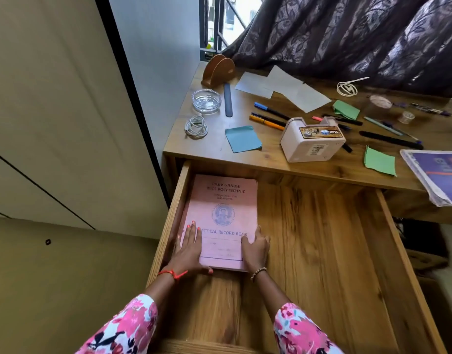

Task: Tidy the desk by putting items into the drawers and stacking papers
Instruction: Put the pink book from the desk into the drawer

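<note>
Both hands are laid flat and open on a pink paper-covered record book [221,215]: the left hand [187,249] is pressed on its lower left part with fingers spread, the right hand [255,249] is set at its lower right edge. Nothing is gripped. A red thread is worn on the left wrist, a beaded bracelet on the right; pink floral sleeves are seen at the bottom. The book is lain flat in the left part of an open wooden drawer [322,251], close to its left wall. Above the drawer, the wooden desk [245,159] is strewn with a white plastic tape dispenser [311,141], a blue square paper note [242,139], two green notes, several pens [268,118], white paper sheets [283,89], a clear glass ashtray [206,100] and a coiled white cable [196,127].
</note>
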Motion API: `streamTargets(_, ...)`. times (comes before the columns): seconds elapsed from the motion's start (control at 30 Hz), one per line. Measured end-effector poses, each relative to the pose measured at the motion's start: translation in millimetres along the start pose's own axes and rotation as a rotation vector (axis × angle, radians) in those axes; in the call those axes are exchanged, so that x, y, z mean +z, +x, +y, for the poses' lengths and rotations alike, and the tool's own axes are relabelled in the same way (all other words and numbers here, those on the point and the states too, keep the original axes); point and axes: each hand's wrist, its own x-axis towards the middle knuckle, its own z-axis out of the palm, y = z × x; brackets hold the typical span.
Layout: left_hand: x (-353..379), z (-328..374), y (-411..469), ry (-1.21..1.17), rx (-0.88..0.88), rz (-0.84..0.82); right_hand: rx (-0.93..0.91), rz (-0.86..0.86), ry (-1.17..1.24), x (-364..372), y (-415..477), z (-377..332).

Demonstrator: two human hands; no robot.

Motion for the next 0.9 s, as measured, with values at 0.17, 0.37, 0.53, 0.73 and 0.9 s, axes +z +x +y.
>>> streamTargets(0.17, 3, 2, 1, 0.033, -0.008, -0.001, -0.015, -0.04, -0.102, -1, 8, 0)
streamTargets(0.37, -1, 0, 2, 0.081, -0.022, 0.01, -0.109, -0.101, -0.24, -11, 18, 9)
streamTargets(0.53, -4, 13, 3, 0.051, 0.001, -0.001, -0.191, -0.142, -0.293, -32, 13, 6)
streamTargets(0.73, -9, 72, -4, -0.015, 0.19, 0.204, -0.362, -0.032, -0.381, -95, 19, 10)
streamTargets(0.9, -15, 151, -14, -0.043, 0.477, 0.446, -0.564, 0.154, -0.486, -175, 16, 22)
